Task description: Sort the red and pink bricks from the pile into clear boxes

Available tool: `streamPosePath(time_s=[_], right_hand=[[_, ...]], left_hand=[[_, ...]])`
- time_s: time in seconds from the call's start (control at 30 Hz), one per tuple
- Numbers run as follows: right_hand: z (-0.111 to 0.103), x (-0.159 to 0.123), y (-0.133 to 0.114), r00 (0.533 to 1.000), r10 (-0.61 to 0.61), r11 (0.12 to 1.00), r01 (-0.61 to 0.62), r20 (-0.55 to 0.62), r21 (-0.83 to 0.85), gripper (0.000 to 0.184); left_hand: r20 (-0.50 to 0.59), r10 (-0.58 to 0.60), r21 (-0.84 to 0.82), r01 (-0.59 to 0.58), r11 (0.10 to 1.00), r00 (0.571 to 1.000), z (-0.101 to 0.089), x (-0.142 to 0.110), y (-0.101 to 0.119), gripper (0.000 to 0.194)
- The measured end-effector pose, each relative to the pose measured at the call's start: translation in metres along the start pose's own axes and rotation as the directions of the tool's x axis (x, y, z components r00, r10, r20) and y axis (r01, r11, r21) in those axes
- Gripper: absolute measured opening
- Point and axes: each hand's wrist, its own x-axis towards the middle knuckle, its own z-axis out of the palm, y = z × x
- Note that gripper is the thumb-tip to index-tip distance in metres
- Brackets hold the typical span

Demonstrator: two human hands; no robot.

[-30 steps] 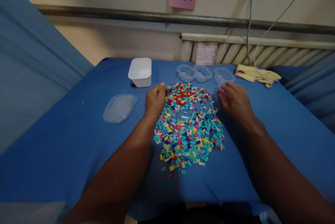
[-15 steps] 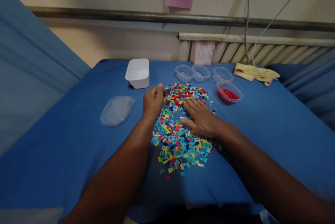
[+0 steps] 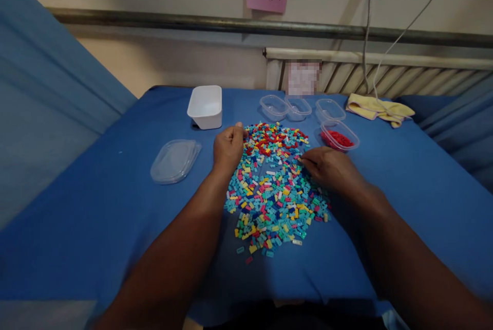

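A wide heap of small building bricks (image 3: 269, 191) in turquoise, yellow, pink, blue and white lies spread on the blue cloth, with many red ones toward its far end. At the heap's upper left edge rests my left hand (image 3: 228, 149), closed with the thumb on top; whatever its fingers hold is hidden. My right hand (image 3: 333, 168) is at the right edge of the heap, its fingers drawn together and their tips at the bricks. I cannot make out what is between them. Beyond that hand stands a clear tub (image 3: 352, 146) with red bricks inside.
Three clear tubs stand at the back, one of them a right-hand tub (image 3: 330, 110). A white box (image 3: 206, 114) is at the back left, nearer me a stack of clear lids (image 3: 175, 161). A yellow cloth (image 3: 379, 109) lies back right, crossed by a hanging cable (image 3: 370, 37).
My right hand has moved right from flat on the bricks to the heap's edge, and its spread fingers have come together. My left hand stays at the heap's left edge.
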Motion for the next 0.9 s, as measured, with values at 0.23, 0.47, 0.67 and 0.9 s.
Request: streamPosePath(time_s=[0.23,0.47,0.67,0.9], right_hand=[[0.011,0.029,-0.036,0.986,-0.114,0.989,0.125,-0.125,0.082,0.033],[0.025,0.035,-0.044,0.923,-0.328,0.912,0.365,-0.199,0.187,0.031],[0.018,0.020,-0.017,0.922,-0.061,0.910,0.209,-0.383,0.357,0.022],[0.022,0.027,-0.023,0.947,-0.057,0.943,0.155,-0.318,0.295,0.017]], left_hand=[[0.001,0.006,-0.001,-0.006,1.000,1.000,0.000,0.000,0.000,0.055],[0.010,0.009,-0.008,-0.009,1.000,1.000,0.000,-0.001,0.001,0.055],[0.004,0.013,0.012,-0.013,1.000,1.000,-0.001,-0.002,0.003,0.055],[0.010,0.022,0.002,-0.022,1.000,1.000,-0.001,-0.001,0.002,0.054]])
